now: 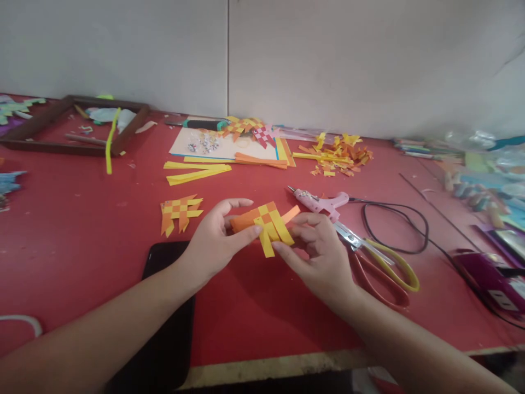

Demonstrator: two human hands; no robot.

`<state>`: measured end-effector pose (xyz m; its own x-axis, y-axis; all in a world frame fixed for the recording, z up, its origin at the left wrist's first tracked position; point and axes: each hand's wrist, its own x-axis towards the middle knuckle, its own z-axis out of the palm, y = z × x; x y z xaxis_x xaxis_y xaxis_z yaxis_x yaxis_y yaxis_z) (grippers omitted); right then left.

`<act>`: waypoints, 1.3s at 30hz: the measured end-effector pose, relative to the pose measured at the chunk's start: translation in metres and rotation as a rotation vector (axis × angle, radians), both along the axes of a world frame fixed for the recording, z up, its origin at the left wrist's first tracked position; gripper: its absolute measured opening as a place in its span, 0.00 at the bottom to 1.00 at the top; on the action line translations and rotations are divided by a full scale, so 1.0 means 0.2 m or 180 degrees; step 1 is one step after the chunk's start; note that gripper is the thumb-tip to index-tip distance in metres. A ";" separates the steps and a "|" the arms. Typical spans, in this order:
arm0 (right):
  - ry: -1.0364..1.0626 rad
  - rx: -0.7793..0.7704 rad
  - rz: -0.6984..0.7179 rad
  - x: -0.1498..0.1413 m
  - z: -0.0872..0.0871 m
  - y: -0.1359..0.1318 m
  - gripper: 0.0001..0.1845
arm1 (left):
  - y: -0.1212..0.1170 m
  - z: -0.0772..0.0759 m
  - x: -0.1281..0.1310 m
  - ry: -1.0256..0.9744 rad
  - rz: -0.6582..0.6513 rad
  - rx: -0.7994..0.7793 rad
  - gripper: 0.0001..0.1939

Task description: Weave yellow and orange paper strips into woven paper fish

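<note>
A half-woven patch of orange and yellow paper strips (267, 223) is pinched between the left hand (215, 241) and right hand (322, 257), just above the red table (82, 230). Right of the patch lie a pink glue gun (322, 202) and yellow-and-red-handled scissors (379, 265); left of it, a finished woven paper fish (179, 212).

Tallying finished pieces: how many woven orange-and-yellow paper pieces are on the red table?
3: one held by left hand and right hand, one left of them, one at the back. Others may be hidden.
</note>
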<state>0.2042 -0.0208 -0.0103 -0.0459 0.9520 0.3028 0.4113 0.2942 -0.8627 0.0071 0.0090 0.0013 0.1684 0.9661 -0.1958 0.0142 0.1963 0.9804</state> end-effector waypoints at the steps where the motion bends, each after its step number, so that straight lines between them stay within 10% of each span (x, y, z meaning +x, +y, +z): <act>1: -0.0257 0.0300 -0.0034 0.00 0.00 0.00 0.17 | 0.00 0.00 0.00 0.0062 0.0056 0.0058 0.26; 8: -0.1445 0.1873 0.0417 0.04 0.05 0.03 0.09 | 0.00 0.00 0.02 0.0083 0.0213 -0.0001 0.19; 24: -0.1480 0.1771 0.0450 0.06 0.04 0.05 0.09 | 0.00 -0.02 0.02 -0.0610 -0.0264 -0.0432 0.30; 39: -0.1169 0.1637 0.0608 0.07 0.05 0.06 0.09 | -0.01 -0.05 0.01 -0.0017 -0.0520 0.0178 0.20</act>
<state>0.2188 -0.0083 -0.0010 -0.3865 0.6551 0.6492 0.5519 0.7282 -0.4063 0.0091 0.0072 -0.0083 0.3251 0.9351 -0.1413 0.0362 0.1370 0.9899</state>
